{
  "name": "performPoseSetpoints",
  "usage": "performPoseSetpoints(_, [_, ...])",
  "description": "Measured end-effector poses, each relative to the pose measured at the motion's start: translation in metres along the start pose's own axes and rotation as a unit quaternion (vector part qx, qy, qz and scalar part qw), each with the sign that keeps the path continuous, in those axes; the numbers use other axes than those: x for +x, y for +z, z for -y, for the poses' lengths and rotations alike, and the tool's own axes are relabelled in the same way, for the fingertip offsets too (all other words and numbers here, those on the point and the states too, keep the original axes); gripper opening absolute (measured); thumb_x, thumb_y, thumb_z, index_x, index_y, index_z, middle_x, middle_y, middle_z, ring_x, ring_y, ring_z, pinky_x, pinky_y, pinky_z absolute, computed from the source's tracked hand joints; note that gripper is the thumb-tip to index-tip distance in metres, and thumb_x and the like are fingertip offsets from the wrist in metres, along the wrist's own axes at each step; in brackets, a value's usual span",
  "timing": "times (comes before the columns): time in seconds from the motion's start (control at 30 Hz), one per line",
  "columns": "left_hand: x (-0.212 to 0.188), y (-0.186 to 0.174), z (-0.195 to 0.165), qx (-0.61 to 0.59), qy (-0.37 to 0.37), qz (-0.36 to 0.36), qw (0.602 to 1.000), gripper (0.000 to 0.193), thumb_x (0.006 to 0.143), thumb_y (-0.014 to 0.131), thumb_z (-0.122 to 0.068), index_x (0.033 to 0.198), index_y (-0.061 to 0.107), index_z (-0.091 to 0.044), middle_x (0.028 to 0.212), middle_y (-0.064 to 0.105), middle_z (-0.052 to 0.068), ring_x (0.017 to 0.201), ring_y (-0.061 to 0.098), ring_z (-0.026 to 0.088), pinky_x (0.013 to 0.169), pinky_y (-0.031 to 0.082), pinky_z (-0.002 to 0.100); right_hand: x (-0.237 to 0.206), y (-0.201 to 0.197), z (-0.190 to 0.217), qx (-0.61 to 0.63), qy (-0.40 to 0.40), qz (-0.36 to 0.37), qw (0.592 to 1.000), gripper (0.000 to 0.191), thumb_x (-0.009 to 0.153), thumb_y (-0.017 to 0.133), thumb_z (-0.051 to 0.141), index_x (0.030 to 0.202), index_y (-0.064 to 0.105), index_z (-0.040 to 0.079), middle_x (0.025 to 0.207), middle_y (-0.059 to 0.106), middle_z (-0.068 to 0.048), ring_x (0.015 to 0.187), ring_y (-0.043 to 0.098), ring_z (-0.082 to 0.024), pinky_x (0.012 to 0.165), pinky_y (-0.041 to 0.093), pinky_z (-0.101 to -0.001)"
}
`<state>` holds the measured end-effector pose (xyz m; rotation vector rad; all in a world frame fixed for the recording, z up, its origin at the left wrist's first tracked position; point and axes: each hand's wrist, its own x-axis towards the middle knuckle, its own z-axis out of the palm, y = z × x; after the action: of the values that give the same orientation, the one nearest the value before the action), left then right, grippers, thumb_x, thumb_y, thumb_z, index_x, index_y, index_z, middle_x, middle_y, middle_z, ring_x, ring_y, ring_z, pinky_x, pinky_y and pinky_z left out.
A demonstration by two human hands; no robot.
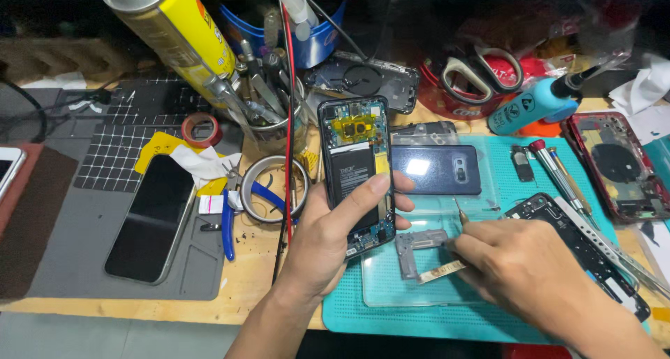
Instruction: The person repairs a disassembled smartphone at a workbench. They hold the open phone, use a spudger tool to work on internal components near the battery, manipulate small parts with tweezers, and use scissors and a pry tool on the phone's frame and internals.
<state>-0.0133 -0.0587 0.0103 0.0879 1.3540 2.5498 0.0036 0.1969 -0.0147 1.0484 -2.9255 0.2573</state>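
Head view showed an opened phone (356, 167) with its back already off, battery and circuit parts bare, held upright above the wooden bench by the left hand (335, 237), fingers wrapped round its edges and thumb pressed across the battery. Its dark blue back cover (434, 169) lay just beside it on a clear tray (391, 289), and a small grey bracket (417, 245) lay loose there too, so the stripping-down looked partly done, with the battery and boards not yet removed. The right hand (520, 268) was closed on thin tweezers (450, 265), tips near a short flat strip (441, 272) on the tray. Further out sat a teal mat (419, 324), screwdrivers (558, 170), scissors (481, 69), a yellow spray can (174, 27) and another phone (150, 219) face up on a grey mat (63, 254)
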Motion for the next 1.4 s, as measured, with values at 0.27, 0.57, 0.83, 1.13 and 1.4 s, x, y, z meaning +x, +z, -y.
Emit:
performPoseSetpoints(0.27, [0.002,-0.002,0.001,0.003,-0.004,0.005,1.0,0.031,0.098,0.065,-0.02,0.115,0.068,0.006,0.103,0.074,0.015,0.086,0.072,0.019,0.077,0.063,0.035,0.008,-0.006,-0.001,0.035,0.097,0.03,0.994,0.05,0.071,0.082,0.031,0.117,0.073,0.016,0.088,0.077,-0.005,0.071,0.072,-0.028,0.062,0.057,-0.0403])
performPoseSetpoints(0.57, [0.002,-0.004,0.0,-0.012,-0.003,0.001,1.0,0.032,0.097,0.065,-0.02,0.116,0.067,0.006,0.104,0.074,0.014,0.088,0.073,0.019,0.077,0.063,0.034,0.012,-0.01,0.003,-0.034,0.136,0.036,0.99,0.041,0.073,0.081,0.033,0.109,0.071,0.017,0.086,0.075,-0.005,0.07,0.071,-0.03,0.061,0.055,-0.0423])
performPoseSetpoints(0.83, [0.004,-0.004,0.003,-0.002,-0.01,0.005,1.0,0.03,0.099,0.065,-0.019,0.115,0.068,0.006,0.103,0.074,0.015,0.086,0.072,0.019,0.076,0.062,0.034,0.012,-0.007,0.006,-0.013,0.066,-0.022,0.998,0.04,0.066,0.083,0.026,0.102,0.074,0.013,0.077,0.071,-0.007,0.065,0.069,-0.033,0.053,0.053,-0.045])
performPoseSetpoints(1.13, [0.006,0.0,0.003,-0.004,-0.003,0.004,1.0,0.03,0.098,0.065,-0.018,0.115,0.067,0.006,0.103,0.074,0.015,0.087,0.073,0.019,0.076,0.063,0.035,0.021,-0.008,0.006,-0.023,0.012,-0.024,0.999,0.038,0.066,0.078,0.016,0.103,0.075,0.008,0.077,0.067,-0.008,0.068,0.069,-0.03,0.052,0.054,-0.0427])
performPoseSetpoints(1.4, [0.004,0.001,0.005,-0.01,-0.009,0.005,1.0,0.03,0.098,0.065,-0.019,0.115,0.067,0.005,0.104,0.074,0.015,0.087,0.073,0.019,0.077,0.063,0.035,0.008,-0.005,-0.004,0.025,-0.038,-0.008,0.999,0.042,0.065,0.077,0.015,0.105,0.074,0.006,0.079,0.068,-0.006,0.067,0.069,-0.028,0.059,0.055,-0.0411])
